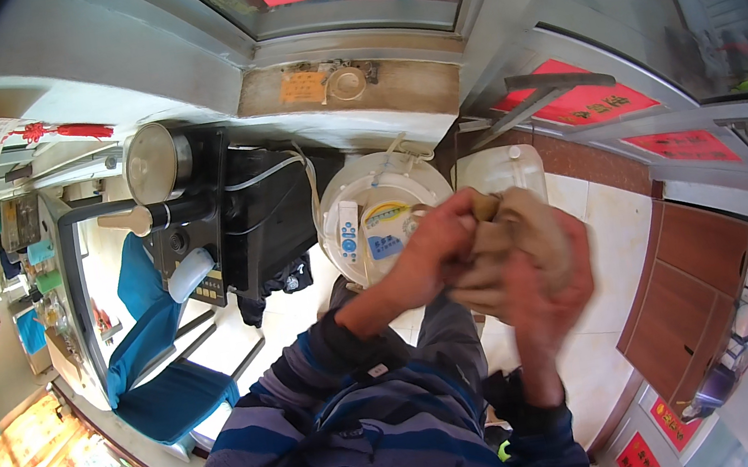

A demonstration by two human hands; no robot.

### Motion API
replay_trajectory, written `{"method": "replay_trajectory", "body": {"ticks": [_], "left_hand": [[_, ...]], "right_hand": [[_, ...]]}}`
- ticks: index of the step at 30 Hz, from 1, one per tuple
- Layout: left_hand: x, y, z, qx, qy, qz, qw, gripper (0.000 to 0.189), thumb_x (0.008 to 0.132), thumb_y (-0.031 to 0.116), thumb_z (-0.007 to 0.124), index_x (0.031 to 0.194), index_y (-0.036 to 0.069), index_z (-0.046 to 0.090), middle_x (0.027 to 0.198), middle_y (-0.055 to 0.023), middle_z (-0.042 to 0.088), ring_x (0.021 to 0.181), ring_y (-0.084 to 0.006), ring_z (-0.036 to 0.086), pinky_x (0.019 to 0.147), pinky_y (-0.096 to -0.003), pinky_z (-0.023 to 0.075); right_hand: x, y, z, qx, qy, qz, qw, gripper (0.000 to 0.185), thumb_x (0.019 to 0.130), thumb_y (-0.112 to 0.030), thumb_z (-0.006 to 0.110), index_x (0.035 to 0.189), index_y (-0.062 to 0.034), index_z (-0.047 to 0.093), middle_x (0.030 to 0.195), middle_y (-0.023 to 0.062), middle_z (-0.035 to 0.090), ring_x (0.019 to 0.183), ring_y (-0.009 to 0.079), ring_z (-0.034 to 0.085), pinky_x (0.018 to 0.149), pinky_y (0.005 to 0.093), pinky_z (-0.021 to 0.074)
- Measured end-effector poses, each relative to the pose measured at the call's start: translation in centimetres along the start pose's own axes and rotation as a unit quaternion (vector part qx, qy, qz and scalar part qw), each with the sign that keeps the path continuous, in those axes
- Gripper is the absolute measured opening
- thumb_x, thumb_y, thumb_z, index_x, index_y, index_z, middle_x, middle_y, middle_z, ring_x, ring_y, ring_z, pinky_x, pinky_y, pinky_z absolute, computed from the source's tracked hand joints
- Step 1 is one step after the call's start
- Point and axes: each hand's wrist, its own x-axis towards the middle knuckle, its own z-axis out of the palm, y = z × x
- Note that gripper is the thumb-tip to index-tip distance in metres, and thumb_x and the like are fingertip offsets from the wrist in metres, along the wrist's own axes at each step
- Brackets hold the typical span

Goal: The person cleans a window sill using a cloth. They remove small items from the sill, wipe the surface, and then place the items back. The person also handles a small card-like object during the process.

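A crumpled beige cloth [526, 232] is gripped between my two hands, held up in front of my body. My left hand [443, 234] pinches its upper left side, beside a small olive-brown bit [484, 206] of it or of something in it. On the other side, my right hand [562, 278] wraps the cloth from the right and below, blurred by motion. Just left of the cloth and lower than my hands stands a round whitish plastic tub [329, 197]. A white remote control [348, 234] with blue buttons and a blue-labelled plastic packet [384, 243] lie on its top.
A translucent plastic jug [498, 168] stands right of the tub. At left are a black speaker-like box [269, 213], a round metal container [150, 164], a microphone [140, 219] and a blue-covered chair [178, 400]. A window ledge [396, 89] lies ahead; a brown cabinet [692, 273] is at right.
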Motion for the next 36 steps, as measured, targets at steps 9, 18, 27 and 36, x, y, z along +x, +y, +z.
{"method": "replay_trajectory", "body": {"ticks": [9,18,27,36], "left_hand": [[-3.2,1.3,1.5,0.106,-0.005,0.037,0.994,0.04,0.097,0.047,0.046,0.106,0.008,0.052,0.086,0.004,0.045,0.069,-0.0033,0.039,0.055,-0.0185,0.0305],[-4.7,2.5,1.9,-0.163,-0.08,-0.011,0.983,0.023,0.086,0.032,0.042,0.087,0.009,0.046,0.066,0.0037,0.035,0.043,-0.0059,0.025,0.044,-0.0238,0.0221],[-5.6,3.4,2.3,-0.294,-0.056,-0.003,0.954,0.02,0.088,0.031,0.043,0.085,0.012,0.045,0.064,0.0053,0.036,0.039,-0.0061,0.027,0.041,-0.024,0.0226],[-6.7,2.5,3.7,-0.221,0.009,0.035,0.975,0.024,0.094,0.033,0.039,0.093,0.011,0.049,0.068,0.0049,0.037,0.041,-0.0073,0.028,0.045,-0.0255,0.0269]], "right_hand": [[0.7,2.8,3.0,0.145,0.015,0.14,0.979,0.022,0.085,-0.001,0.051,0.104,0.0036,0.061,0.091,0.0039,0.064,0.081,0.0096,0.057,0.076,0.024,0.048],[-0.2,6.7,3.8,0.151,-0.011,0.174,0.973,0.016,0.085,-0.002,0.058,0.099,0.0032,0.064,0.087,0.002,0.066,0.077,0.0074,0.057,0.071,0.0231,0.0484],[0.4,10.2,-1.8,0.264,-0.056,0.275,0.923,0.028,0.085,-0.001,0.058,0.112,0.0002,0.066,0.099,0.0059,0.068,0.085,0.0142,0.066,0.076,0.0274,0.0559],[0.5,5.5,-4.0,0.231,-0.139,0.223,0.937,0.033,0.086,-0.006,0.056,0.118,0.0011,0.062,0.107,0.0064,0.068,0.093,0.013,0.065,0.084,0.0276,0.053]]}}
